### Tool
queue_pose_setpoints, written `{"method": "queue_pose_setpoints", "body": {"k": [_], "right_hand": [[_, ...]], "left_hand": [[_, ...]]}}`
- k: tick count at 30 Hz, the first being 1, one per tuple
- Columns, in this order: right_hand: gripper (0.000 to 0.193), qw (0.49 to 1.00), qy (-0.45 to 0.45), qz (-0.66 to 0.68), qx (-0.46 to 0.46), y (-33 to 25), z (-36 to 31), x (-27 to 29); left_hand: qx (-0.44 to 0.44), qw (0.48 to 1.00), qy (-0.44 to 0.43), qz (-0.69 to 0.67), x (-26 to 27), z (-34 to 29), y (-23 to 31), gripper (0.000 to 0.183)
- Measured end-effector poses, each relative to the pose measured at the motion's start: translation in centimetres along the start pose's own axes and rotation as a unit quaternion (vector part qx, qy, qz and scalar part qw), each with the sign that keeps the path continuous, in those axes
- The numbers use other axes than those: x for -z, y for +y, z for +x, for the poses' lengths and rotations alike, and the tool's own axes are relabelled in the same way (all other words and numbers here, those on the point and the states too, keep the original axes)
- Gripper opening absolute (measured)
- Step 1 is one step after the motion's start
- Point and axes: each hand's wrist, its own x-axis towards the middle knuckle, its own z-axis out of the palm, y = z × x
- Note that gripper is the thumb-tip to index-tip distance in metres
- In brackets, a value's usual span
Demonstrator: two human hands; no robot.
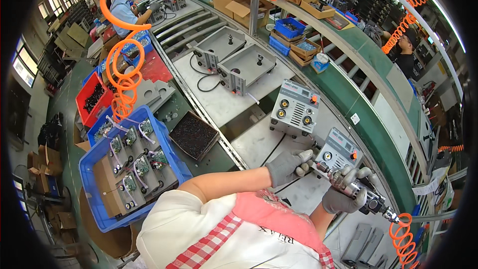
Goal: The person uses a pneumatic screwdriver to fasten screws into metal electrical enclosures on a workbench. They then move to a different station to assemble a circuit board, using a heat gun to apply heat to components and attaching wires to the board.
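Observation:
My right hand (339, 199), in a grey glove, is wrapped round a metal air screwdriver (372, 202). An orange coiled hose (402, 249) runs from its rear end. The tool's front end points left, at the near side of a grey metal machine box (341, 148) with knobs and an orange switch. My left hand (289, 167), also gloved, has its fingers pinched together near the tool's tip and that box's left corner. Whatever lies between those fingertips is hidden. A second similar box (295, 108) stands just beyond, touched by neither hand.
Two open grey housings (247, 69) sit farther up the conveyor line. To the left are a blue bin (172, 152) of circuit-board panels, a tray of small black parts (194, 136) and a red bin (94, 97). Grey panels (363, 244) lie lower right. Co-workers sit farther off.

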Motion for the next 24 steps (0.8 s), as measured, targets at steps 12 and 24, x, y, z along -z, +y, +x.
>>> {"method": "queue_pose_setpoints", "body": {"k": [12, 24], "right_hand": [[0.043, 0.991, -0.107, 0.003, -0.078, 8.1, 2.0, -3.5], [0.038, 0.992, -0.082, -0.041, -0.089, 14.3, 3.8, -4.6]], "left_hand": [[-0.012, 0.998, 0.032, -0.05, 5.5, 4.2, 5.8, 0.02], [0.031, 0.984, -0.003, -0.173, 8.6, 7.4, 9.2, 0.021]]}}
